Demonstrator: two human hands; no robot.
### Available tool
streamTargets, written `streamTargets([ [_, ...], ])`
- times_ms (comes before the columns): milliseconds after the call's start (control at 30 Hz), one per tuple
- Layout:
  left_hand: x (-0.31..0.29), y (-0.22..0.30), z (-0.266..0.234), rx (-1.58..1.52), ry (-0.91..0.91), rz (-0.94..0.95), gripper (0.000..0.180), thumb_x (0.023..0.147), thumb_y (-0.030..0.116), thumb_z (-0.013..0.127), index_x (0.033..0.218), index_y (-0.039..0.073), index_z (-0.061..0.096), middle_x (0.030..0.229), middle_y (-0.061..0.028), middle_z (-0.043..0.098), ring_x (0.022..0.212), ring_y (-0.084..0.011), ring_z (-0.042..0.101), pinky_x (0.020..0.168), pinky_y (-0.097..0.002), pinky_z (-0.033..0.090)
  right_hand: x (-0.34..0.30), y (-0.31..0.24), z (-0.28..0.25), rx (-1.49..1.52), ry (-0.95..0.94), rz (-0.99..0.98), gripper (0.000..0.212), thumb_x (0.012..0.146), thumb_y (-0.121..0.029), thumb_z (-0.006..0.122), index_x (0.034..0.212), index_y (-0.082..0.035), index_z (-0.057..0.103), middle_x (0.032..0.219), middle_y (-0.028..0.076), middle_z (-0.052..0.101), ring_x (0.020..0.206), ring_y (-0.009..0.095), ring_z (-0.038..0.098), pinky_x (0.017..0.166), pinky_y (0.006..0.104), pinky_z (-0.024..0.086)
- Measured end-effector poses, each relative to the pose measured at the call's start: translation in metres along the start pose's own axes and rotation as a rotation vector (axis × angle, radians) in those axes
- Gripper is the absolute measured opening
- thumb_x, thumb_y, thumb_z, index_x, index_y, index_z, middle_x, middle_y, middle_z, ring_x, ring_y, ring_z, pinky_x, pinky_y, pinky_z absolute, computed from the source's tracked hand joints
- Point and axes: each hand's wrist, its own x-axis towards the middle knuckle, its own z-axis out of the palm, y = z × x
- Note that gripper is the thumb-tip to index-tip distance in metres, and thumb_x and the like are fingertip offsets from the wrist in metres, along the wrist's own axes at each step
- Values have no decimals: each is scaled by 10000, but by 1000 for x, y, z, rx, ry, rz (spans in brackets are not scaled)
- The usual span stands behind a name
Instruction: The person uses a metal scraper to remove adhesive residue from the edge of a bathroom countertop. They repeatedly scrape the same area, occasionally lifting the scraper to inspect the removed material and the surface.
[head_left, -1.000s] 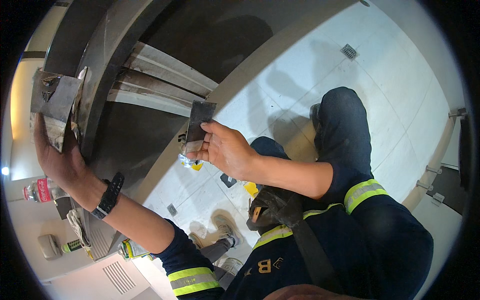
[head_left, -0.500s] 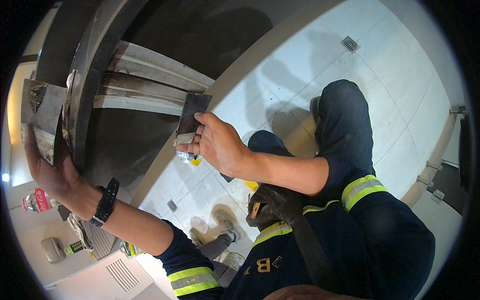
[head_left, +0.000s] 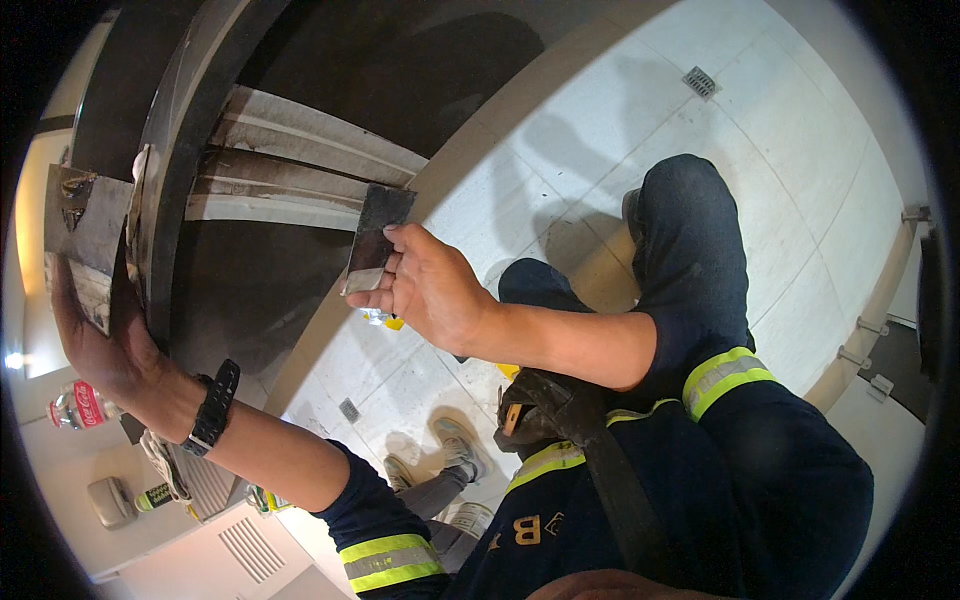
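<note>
My left hand (head_left: 115,340), with a black watch on its wrist, is raised at the far left. Its fingers grip a flat grey piece (head_left: 95,215) with a torn, dark-stained patch near the top and a rough pale lower part; some fingers are hidden behind it. My right hand (head_left: 435,290) is closed on a small dark rectangular plate (head_left: 372,235) with a pale lower end, thumb on its edge. The plate's upper end overlaps the right end of rough whitish strips (head_left: 290,185) set between dark panels (head_left: 260,280); I cannot tell whether it touches them.
A dark upright edge (head_left: 185,180) runs between my hands. Below my left hand is a bottle (head_left: 80,405) with a red label. Another person's shoes (head_left: 457,447) stand on the pale tiled floor (head_left: 590,110). A black pouch (head_left: 540,410) hangs at my waist.
My right hand and the dark plate have shifted slightly left, and the plate is tilted a little differently. My left hand still holds the grey piece in nearly the same place.
</note>
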Motion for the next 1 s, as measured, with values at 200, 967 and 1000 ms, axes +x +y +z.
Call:
streamTargets([
  [200, -2, 10, 8, -23, 62, -29, 379, 961, -39, 512, 1339, -33, 546, 1382, -168, 515, 1217, -273, 539, 997, -417, 523, 1, 2, 2, -1, 18, -20, 390, 990, -374, 490, 1217, -59, 458, 1230, 136, 527, 1123, 261, 558, 989, 502, 482],
  [967, 3, 9, 6, -170, 46, -169, 394, 947, -30, 543, 1340, -8, 548, 1357, -115, 534, 1245, -232, 495, 1009, -393, 493, -7, 15, 4, 33, -43, 51, 242, 1013, -289, 461, 1131, -96, 545, 1252, 96, 577, 1081, 231, 592, 959, 485, 500],
  [1000, 0, 8, 8, -30, 34, -106, 379, 958, -7, 533, 1337, -7, 552, 1359, -118, 534, 1250, -234, 492, 1010, -400, 490, -6, 15, 4, 35, -55, 26, 238, 1012, -291, 462, 1128, -100, 545, 1249, 97, 580, 1077, 236, 597, 960, 486, 499],
])
